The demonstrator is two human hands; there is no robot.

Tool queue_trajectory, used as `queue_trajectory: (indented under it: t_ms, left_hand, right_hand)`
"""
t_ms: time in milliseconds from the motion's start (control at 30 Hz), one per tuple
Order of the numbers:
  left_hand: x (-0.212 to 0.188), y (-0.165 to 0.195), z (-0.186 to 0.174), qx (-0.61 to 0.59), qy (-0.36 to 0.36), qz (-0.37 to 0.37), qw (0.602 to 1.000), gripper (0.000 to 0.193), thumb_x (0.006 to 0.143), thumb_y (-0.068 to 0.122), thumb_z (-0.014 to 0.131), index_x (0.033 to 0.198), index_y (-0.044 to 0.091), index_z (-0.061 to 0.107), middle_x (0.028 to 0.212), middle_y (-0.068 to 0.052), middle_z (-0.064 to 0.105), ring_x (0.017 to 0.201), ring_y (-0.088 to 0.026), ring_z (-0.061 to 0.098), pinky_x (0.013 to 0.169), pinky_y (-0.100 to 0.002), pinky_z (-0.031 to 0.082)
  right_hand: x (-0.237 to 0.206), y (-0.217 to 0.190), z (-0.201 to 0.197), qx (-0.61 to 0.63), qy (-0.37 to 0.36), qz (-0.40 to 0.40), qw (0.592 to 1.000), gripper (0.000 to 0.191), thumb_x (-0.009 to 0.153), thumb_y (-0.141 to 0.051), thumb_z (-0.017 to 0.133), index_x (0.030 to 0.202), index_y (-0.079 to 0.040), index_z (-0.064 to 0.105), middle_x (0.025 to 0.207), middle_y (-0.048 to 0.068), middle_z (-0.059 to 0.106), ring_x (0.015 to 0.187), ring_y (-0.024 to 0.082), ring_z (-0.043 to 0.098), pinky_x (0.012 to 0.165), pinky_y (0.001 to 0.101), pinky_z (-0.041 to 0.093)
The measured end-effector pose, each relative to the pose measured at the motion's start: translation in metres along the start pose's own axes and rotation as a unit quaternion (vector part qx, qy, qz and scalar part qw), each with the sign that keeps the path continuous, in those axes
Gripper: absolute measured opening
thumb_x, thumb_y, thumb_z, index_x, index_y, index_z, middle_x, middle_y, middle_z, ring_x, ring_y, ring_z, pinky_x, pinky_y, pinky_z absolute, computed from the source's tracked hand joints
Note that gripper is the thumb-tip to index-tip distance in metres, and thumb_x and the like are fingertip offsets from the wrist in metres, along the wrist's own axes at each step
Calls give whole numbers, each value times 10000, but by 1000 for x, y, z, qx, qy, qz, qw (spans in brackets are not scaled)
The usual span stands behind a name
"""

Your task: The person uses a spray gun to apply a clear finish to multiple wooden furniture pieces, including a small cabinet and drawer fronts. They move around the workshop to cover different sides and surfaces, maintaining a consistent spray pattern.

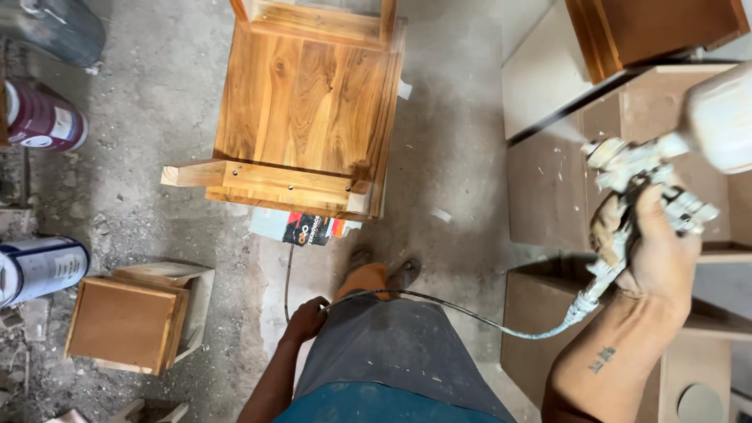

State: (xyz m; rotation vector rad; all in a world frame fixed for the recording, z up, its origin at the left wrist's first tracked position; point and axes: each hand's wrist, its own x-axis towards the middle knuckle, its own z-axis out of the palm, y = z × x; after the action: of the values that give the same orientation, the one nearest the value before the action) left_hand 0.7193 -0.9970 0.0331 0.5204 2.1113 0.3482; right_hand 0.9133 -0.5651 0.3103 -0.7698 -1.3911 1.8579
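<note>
My right hand (pixel 658 254) is raised at the right and grips a paint-crusted spray gun (pixel 638 176) with a white cup (pixel 721 117) on top. A thin air hose (pixel 446 304) runs from the gun's base across my lap to my left hand (pixel 307 317), which hangs low in the middle and is closed around the hose. A varnished wooden cabinet (pixel 309 102) lies on the concrete floor ahead of my feet, its wide glossy panel facing up.
Brown board panels (pixel 548 188) and another wooden piece (pixel 650 27) are stacked at the right. A small wooden drawer box (pixel 133 317) sits at the lower left. Paint cans (pixel 39 117) (pixel 39 266) stand along the left edge. A printed carton (pixel 305 229) lies under the cabinet.
</note>
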Motion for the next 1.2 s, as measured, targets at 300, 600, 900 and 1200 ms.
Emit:
queue_trajectory:
  t_ms: [300, 600, 900, 1200]
  left_hand:
    - [17, 50, 23, -61, -3, -72, 996, 296, 910, 233, 539, 1110, 106, 716, 1073, -188, 763, 1036, -365, 713, 909, -490, 548]
    - [74, 122, 24, -106, 23, -45, 993, 297, 909, 258, 568, 1120, 106, 712, 1130, -188, 734, 1103, -394, 671, 949, -496, 526]
    - [109, 171, 25, -106, 71, -71, 989, 280, 880, 218, 591, 1127, 142, 699, 1125, -188, 738, 1105, -398, 660, 949, -515, 518]
    - [114, 212, 66, -172, 98, -169, 966, 290, 917, 280, 610, 1177, 176, 686, 1049, -214, 738, 1037, -426, 684, 924, -526, 523]
  right_hand:
    - [45, -3, -10, 39, -59, -46, 996, 407, 1131, -348, 659, 1246, 27, 551, 753, 107, 561, 494, 159, 485, 412, 245, 341]
    - [91, -11, -21, -90, -73, 136, 984, 358, 991, -61, 543, 1339, 23, 538, 893, 187, 669, 536, 176, 570, 414, 261, 431]
    - [204, -27, -25, -174, -213, 106, 955, 242, 1104, -124, 526, 1260, 59, 553, 742, 148, 607, 479, 138, 516, 356, 249, 394]
    - [283, -46, -8, -143, -154, 27, 977, 347, 1172, -182, 461, 1440, 35, 502, 1097, 135, 696, 789, 215, 693, 454, 241, 455]
